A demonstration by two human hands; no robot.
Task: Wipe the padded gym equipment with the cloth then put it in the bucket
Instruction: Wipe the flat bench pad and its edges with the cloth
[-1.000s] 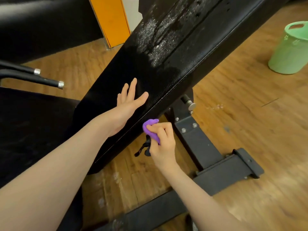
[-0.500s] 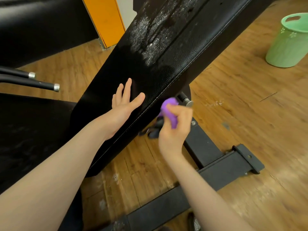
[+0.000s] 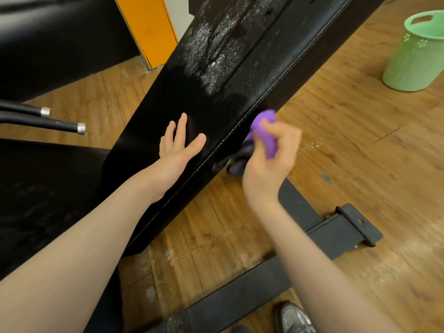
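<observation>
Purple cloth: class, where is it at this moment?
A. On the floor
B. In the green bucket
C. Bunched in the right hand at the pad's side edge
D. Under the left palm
C: the right hand grips the cloth against the pad edge; the bucket stands apart.

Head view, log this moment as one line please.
left hand: flat on pad | right hand: grips cloth at pad edge | bucket: on floor, apart

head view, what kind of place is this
Most likely a gym: a black padded bench on a steel floor frame, metal bars at left, and a worn wooden floor.
</observation>
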